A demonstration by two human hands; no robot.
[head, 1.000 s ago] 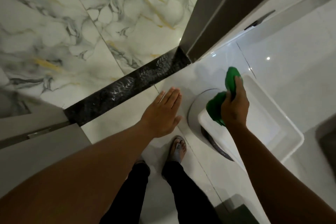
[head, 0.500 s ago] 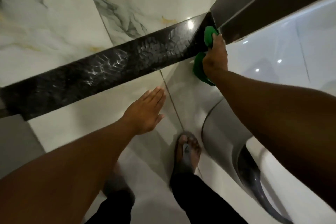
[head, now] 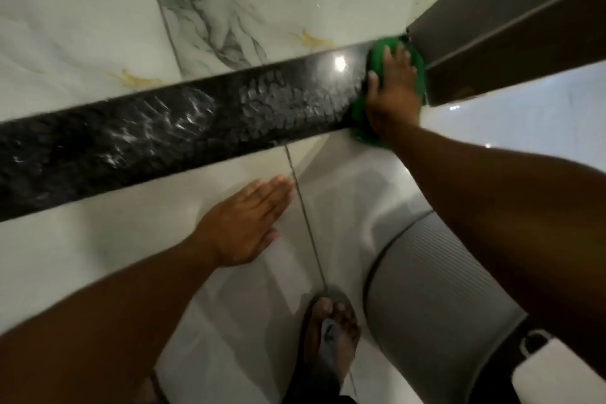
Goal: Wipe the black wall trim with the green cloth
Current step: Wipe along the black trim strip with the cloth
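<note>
The black wall trim (head: pixel 170 134) runs as a glossy textured band across the marble wall, rising from lower left to upper right. At its right end my right hand (head: pixel 392 92) lies flat with fingers spread, pressing the green cloth (head: pixel 375 57) against the trim beside the dark door frame (head: pixel 498 26). Most of the cloth is hidden under the hand; green shows above, to the right and below it. My left hand (head: pixel 242 226) rests flat on the pale tile below the trim, fingers together, holding nothing.
Marble tiles (head: pixel 262 3) with grey and gold veins cover the wall above the trim. A grey ribbed round object (head: pixel 433 298) stands at lower right, with a white container corner (head: pixel 557 374) beside it. My sandalled foot (head: pixel 331 334) stands on the floor below.
My right hand has risen from over the white container to the trim's right end and flattened the cloth against it. The view has moved closer to the wall. My left hand stays on the tile.
</note>
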